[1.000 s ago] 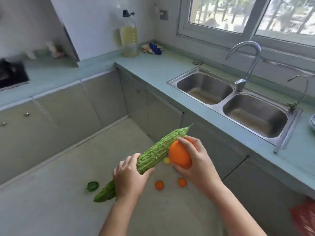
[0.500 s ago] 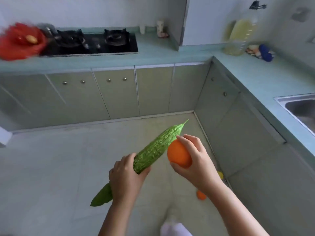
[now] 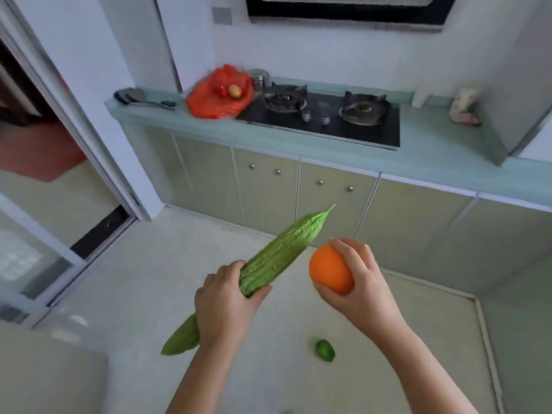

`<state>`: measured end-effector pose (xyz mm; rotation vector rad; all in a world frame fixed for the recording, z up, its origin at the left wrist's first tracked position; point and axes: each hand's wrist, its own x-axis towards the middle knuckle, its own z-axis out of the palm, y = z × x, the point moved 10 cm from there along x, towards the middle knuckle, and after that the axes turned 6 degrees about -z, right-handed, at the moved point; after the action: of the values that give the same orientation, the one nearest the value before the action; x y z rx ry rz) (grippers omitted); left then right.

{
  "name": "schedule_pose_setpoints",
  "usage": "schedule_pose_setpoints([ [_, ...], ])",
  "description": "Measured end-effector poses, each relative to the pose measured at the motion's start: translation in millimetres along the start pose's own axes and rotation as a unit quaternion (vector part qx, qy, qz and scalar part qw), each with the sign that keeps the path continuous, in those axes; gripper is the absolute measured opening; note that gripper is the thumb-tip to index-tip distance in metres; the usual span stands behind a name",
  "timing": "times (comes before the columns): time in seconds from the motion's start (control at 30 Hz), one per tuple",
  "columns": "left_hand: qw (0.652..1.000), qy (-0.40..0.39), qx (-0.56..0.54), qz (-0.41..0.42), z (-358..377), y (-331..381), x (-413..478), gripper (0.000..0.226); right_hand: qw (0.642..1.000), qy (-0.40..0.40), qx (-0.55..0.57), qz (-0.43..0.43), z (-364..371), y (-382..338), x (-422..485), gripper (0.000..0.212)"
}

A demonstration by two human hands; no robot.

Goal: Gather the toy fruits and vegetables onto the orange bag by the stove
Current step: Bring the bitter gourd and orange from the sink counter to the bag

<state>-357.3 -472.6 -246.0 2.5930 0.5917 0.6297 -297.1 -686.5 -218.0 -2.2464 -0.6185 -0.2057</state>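
My left hand [image 3: 222, 303] grips a long green toy bitter gourd [image 3: 280, 252] around its middle, tip pointing up and right. My right hand [image 3: 358, 282] holds a toy orange [image 3: 328, 271] close beside the gourd. The orange bag [image 3: 219, 94] lies on the counter just left of the black gas stove [image 3: 324, 115], far ahead of both hands. A small yellowish toy [image 3: 235, 91] and a red piece rest on the bag. A small green toy [image 3: 325, 350] lies on the floor below my right forearm.
The teal counter [image 3: 418, 153] runs across the back over pale cabinet doors [image 3: 265, 189]. Metal utensils [image 3: 140, 98] lie at its left end. An open doorway [image 3: 44, 138] is at left. A range hood hangs above the stove.
The view has swung left from the sink corner to face the stove and bag. Both hands keep their hold on the gourd and the orange. A green toy on the floor has come into sight.
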Motion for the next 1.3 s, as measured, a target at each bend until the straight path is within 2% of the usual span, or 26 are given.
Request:
schedule_pose_setpoints([
  [0.1,0.998,0.02,-0.024,-0.05,-1,-23,33,0.049,0.999,-0.019,0.015,-0.03,20,-3,56,0.067],
  [0.23,0.984,0.0,-0.078,-0.159,2,-66,59,0.046,0.996,-0.048,0.045,-0.064,54,-15,110,0.066],
  [0.47,0.961,0.0,-0.154,-0.228,11,-113,121,0.041,0.99,-0.095,0.081,-0.073,122,-21,175,0.067],
  [0.67,0.94,-0.048,-0.251,-0.228,43,-145,210,0.036,0.992,-0.087,0.083,-0.05,172,-19,254,0.066],
  [0.77,0.942,-0.073,-0.25,-0.21,49,-165,263,0.037,0.991,-0.096,0.082,-0.043,205,-32,305,0.066],
  [1.0,0.92,-0.068,-0.303,-0.237,52,-234,369,0.032,0.988,-0.114,0.086,-0.06,285,-73,416,0.068],
  [1.3,0.905,-0.056,-0.312,-0.283,76,-302,460,0.036,0.986,-0.126,0.099,-0.046,361,-70,512,0.066],
])
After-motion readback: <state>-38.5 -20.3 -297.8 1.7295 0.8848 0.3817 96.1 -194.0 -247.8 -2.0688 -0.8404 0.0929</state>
